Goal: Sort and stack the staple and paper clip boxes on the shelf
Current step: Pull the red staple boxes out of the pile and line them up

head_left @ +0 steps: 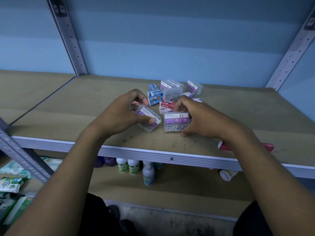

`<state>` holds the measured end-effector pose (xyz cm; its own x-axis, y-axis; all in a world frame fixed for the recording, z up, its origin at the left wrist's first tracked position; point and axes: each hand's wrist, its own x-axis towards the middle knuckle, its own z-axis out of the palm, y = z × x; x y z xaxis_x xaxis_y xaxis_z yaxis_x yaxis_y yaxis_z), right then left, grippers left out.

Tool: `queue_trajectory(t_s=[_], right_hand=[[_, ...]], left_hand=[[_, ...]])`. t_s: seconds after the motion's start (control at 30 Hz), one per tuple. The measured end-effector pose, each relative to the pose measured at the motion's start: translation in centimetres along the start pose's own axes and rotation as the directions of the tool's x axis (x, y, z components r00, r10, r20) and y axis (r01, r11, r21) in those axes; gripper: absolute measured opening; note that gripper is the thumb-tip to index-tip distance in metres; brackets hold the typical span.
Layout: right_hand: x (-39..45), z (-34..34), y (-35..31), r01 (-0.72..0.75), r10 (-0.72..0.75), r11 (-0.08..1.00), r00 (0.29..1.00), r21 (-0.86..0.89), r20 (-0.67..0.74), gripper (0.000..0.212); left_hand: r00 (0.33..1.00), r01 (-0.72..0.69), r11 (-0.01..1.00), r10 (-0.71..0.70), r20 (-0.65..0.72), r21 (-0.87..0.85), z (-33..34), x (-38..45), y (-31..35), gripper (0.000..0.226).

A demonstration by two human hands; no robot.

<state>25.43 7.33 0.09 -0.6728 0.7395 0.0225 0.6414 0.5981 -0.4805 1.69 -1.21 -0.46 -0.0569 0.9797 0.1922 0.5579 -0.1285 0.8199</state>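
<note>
Your left hand (122, 111) had its grip clamped on a clear paper clip box (148, 120), thumb on the label face and fingers curled over the far edge, with the box tilted and sitting at about 9 o'clock from the mixed pile on the shelf (68, 106). Your right hand (201, 116) was clamped on a second paper clip box (176, 122), fingers over its top edge and thumb under its near corner, just beside the first box and at 6 o'clock from the pile. Whether either box was lifted clear of the shelf could not be told.

Behind your hands lay the unsorted remainder: blue staple boxes (154, 96) at 11 o'clock, a red staple box (167, 104) at centre, further clear paper clip boxes (172, 93) toward 12 and 1 o'clock. A long red box (223, 145) lay apart at 4 o'clock near the shelf's front edge, partly hidden by your forearm.

Assessment: the clear cases appeared rigid, light and smooth-sided, likely to slip under a loose pinch. Loose clips inside would shift the weight when tilted. Holding across the short edges, as you did, looked sound; pressure on the lid face risked popping it open. The card staple boxes looked stiff yet crushable and dense, best taken by the long sides.
</note>
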Motion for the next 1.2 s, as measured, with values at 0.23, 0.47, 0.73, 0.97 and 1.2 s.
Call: queue_trajectory(t_s=[0.23,0.47,0.73,0.97,1.2], right_hand=[[-0.3,-0.3,-0.1,0.011,-0.01,1.0,1.0,0.029,-0.019,0.051],[-0.4,0.0,0.0,0.0,0.0,1.0,1.0,0.022,-0.003,0.055],[-0.4,0.1,0.2,0.031,-0.03,0.998,1.0,-0.046,0.005,0.05],[-0.9,-0.2,0.1,0.044,-0.044,0.999,0.999,-0.007,-0.021,0.034],[-1.0,-0.4,0.0,0.055,-0.056,0.998,0.998,-0.028,-0.029,0.023]], left_hand=[[1.0,0.017,1.0,-0.017,0.017,-0.018,-0.1,-0.1,-0.3,0.045],[0.998,0.018,0.999,-0.016,0.062,-0.026,-1.0,-0.7,-0.2,0.051],[0.989,0.051,0.998,-0.055,0.138,0.035,-1.6,-1.1,-0.7,0.046],[0.992,0.037,0.998,-0.044,0.116,0.059,-1.8,-1.1,-0.8,0.047],[0.996,0.025,0.991,-0.036,0.081,0.133,-2.2,-1.2,-1.5,0.031]])
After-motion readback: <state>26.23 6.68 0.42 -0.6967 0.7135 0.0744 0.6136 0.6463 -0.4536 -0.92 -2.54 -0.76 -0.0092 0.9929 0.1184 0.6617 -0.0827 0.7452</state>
